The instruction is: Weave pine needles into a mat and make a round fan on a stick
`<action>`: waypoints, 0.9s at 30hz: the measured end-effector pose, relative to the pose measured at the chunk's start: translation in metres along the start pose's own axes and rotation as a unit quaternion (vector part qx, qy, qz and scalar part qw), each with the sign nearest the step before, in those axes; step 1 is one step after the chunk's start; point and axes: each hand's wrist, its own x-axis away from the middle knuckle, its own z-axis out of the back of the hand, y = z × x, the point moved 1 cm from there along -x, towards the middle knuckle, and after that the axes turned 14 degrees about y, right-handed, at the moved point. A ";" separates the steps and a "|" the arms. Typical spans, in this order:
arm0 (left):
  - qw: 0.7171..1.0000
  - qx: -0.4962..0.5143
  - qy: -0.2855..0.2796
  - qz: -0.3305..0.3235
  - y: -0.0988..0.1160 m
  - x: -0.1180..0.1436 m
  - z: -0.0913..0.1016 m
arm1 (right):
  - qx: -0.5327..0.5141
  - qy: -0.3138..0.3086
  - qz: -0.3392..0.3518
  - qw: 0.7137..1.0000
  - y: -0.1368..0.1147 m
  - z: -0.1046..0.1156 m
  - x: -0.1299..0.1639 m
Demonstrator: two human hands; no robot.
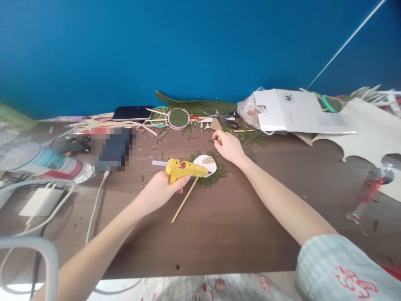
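My left hand (161,188) is wrapped around a yellow hot glue gun (184,168), with a whitish glue stick jutting from its back end. The gun's nozzle points right, over a white paper disc (200,160) with a tan patch on it. Dark green leaf strips (216,177) fringe the disc, and a thin wooden stick (184,199) runs from it toward me. Just beyond the disc, to the right, my right hand (230,146) lies on the table with its fingers curled in; nothing shows in them. A small brown cardboard triangle (215,124) is close to its fingertips.
Along the blue wall lie a phone (131,113), round green-filled hoops on sticks (178,118), scissors (232,122) and a white box (288,112). Cables and a white charger (41,201) crowd the left. Cut white card (360,129) lies at right, and leaf scraps litter the table.
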 end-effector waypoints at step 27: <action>1.000 -0.019 0.004 -0.008 -0.014 0.002 0.021 | -0.001 0.002 -0.001 1.000 0.000 0.001 0.000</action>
